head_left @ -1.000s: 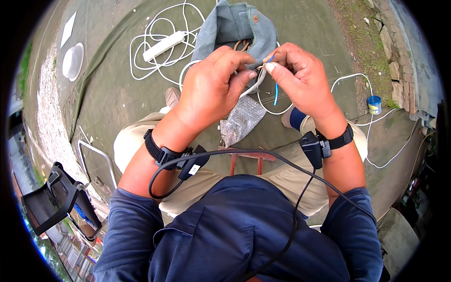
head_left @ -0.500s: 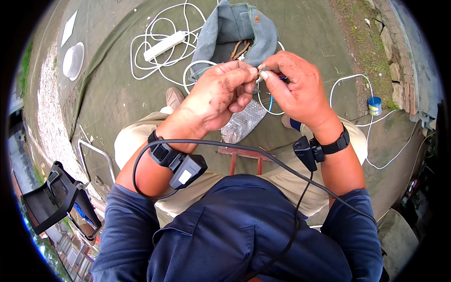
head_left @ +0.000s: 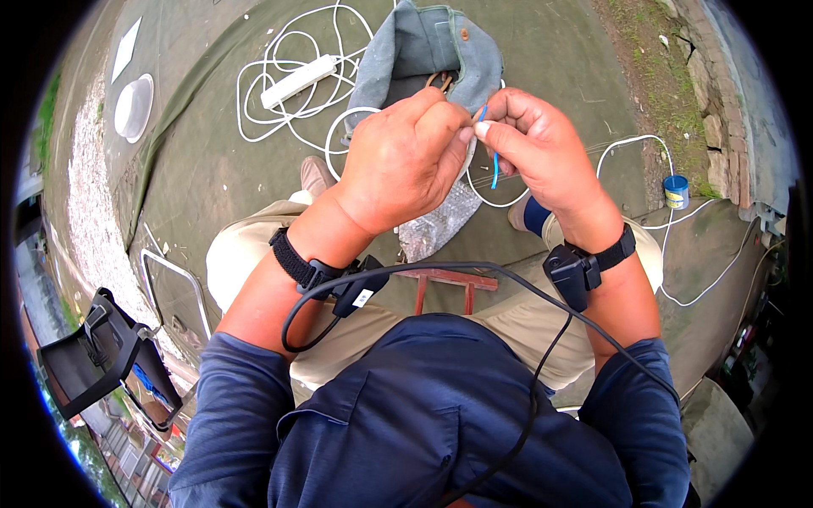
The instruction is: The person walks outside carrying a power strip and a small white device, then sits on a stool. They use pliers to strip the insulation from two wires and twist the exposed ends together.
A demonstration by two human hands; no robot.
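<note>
My left hand (head_left: 408, 161) is closed, its back turned up and its thumb pressed against the curled fingers. What it grips is mostly hidden; it meets the wire at my right fingertips. My right hand (head_left: 542, 152) pinches a thin blue wire (head_left: 495, 172) between thumb and forefinger, and a loose length of it hangs below the fingers. The two hands' fingertips almost touch. A white cable (head_left: 500, 204) loops down just under them. Behind the hands stands a grey-blue cloth bag (head_left: 394, 63), open, with brown-handled pliers (head_left: 446, 82) partly showing inside.
A white power strip (head_left: 298, 81) lies among coiled white cord at the far left. Bubble wrap (head_left: 436, 227) and a red wooden stool (head_left: 445, 278) are between my legs. A blue tin (head_left: 675, 192) stands at right. A black chair (head_left: 93, 356) is at left.
My left hand has rolled over so its back now faces up. Below my right hand the blue wire shows more plainly, and the red wire seen earlier is now hidden.
</note>
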